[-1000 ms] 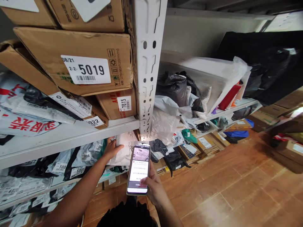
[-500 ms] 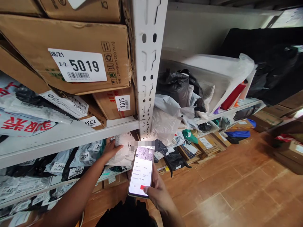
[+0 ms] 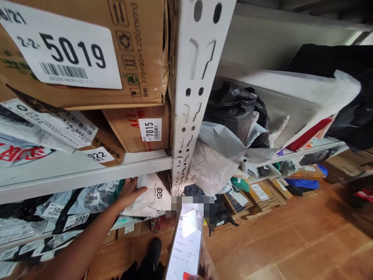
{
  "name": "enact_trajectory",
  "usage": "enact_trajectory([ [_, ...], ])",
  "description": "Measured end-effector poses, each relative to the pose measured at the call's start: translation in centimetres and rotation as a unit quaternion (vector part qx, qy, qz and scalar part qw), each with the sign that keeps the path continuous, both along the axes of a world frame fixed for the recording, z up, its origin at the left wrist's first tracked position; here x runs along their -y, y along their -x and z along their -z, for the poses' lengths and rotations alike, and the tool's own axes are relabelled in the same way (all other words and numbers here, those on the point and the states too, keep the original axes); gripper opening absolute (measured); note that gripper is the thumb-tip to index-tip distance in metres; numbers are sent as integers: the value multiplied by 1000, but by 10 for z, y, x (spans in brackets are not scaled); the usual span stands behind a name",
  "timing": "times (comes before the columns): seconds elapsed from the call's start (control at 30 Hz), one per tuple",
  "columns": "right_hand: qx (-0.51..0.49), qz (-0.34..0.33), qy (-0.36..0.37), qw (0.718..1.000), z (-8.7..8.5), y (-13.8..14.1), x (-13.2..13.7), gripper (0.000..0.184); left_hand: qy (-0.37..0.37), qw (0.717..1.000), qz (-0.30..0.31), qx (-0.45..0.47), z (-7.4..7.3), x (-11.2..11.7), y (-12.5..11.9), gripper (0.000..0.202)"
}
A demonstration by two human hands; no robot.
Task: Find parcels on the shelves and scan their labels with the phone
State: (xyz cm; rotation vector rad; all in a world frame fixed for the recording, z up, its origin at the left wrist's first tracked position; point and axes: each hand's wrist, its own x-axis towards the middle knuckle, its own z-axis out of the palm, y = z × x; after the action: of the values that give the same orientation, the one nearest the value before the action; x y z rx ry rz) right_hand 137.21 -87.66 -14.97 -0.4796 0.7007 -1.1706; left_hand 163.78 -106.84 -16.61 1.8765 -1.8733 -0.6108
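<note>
My left hand [image 3: 129,193] reaches onto the lower shelf at a white plastic parcel bag [image 3: 151,196] with black print. Its thumb lies across the front of the bag and the fingers go behind the upper left edge, closed on it. In my right hand [image 3: 206,262] is a smartphone [image 3: 182,251] with a lit screen, tilted upright beneath the shelf post. My right thumb rests by a red button low on the screen. A blurred patch covers the phone's top end. Left of the bag lie grey parcels labelled 5006 [image 3: 91,198] and 5005 [image 3: 76,221].
A perforated white metal post [image 3: 192,89] stands between two shelf bays. Cardboard boxes, one marked 5019 [image 3: 78,50], fill the upper left shelf [image 3: 140,169]. Black and white bags [image 3: 230,112] crowd the right bay. Cardboard parcels [image 3: 262,198] line the tiled floor [image 3: 262,245].
The view has come closer to the shelf. The smartphone in my right hand has dropped lower and to the right in view. My left hand stays on the white parcel bag.
</note>
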Motion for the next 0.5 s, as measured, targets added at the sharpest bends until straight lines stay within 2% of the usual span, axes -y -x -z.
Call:
enact_trajectory([
  [0.07,-8,-27,7,1000,7,0,1,102,-4,1000,-3,1,0,0,0,49],
  [0.13,1,-59,9,998,10,-4,5,104,-8,1000,-8,2,0,-1,1,54],
  [0.27,9,-86,19,996,2,-17,12,112,-12,1000,-21,-2,0,-2,1,61],
  [0.5,25,-2,5,1000,-22,-36,18,126,-10,1000,-7,1,-5,-2,1,64],
])
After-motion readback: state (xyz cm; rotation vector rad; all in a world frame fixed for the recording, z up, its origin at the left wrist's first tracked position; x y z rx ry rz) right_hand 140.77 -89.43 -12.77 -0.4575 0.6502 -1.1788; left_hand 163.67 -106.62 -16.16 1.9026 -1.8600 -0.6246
